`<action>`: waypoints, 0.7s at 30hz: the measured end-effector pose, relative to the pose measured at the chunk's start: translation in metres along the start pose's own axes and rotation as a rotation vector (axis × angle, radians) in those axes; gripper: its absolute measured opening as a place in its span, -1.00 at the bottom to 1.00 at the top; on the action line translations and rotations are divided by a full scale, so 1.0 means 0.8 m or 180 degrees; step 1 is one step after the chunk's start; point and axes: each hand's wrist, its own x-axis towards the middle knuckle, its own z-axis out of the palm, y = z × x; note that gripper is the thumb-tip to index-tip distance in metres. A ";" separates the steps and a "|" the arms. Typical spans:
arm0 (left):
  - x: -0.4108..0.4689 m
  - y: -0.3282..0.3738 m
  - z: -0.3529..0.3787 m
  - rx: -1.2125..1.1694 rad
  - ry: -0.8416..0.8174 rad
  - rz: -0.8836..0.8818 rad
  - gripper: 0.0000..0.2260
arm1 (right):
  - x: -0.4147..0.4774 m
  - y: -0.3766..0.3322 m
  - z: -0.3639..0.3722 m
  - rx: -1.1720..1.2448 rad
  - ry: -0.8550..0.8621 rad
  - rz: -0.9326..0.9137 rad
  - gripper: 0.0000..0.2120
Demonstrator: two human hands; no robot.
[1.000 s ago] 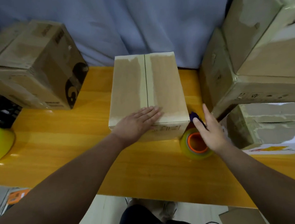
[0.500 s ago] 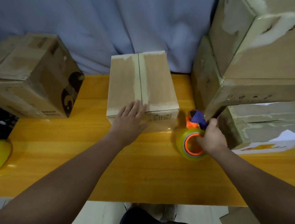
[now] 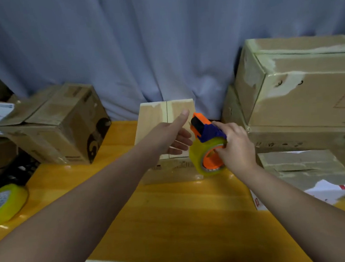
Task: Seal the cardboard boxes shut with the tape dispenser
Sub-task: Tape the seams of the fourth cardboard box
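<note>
I'm looking down on the table (image 3: pixel 174 217), where the box (image 3: pixel 154 120) is sitting at the middle of the far edge, backing onto the curtain (image 3: pixel 160 38). I'm holding the tape dispenser (image 3: pixel 208 148) in the right hand (image 3: pixel 239 146) above the box's near right corner. The left hand (image 3: pixel 168 135) is hovering over the box top, just left of the dispenser. A second box (image 3: pixel 53 127) is sitting at the far left corner, a tape roll (image 3: pixel 6 203) is lying at the left edge, and stacked boxes (image 3: pixel 299 100) are crowding the right edge.
</note>
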 end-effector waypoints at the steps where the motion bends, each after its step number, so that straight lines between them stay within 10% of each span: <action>1: 0.000 0.002 -0.002 0.0016 0.0043 0.0008 -0.40 | 0.002 -0.002 0.001 0.0006 -0.0012 -0.0011 -0.44; 21: 0.019 0.018 -0.018 0.0531 0.0296 -0.0112 -0.86 | 0.016 -0.009 0.016 0.0293 -0.0303 -0.0266 -0.51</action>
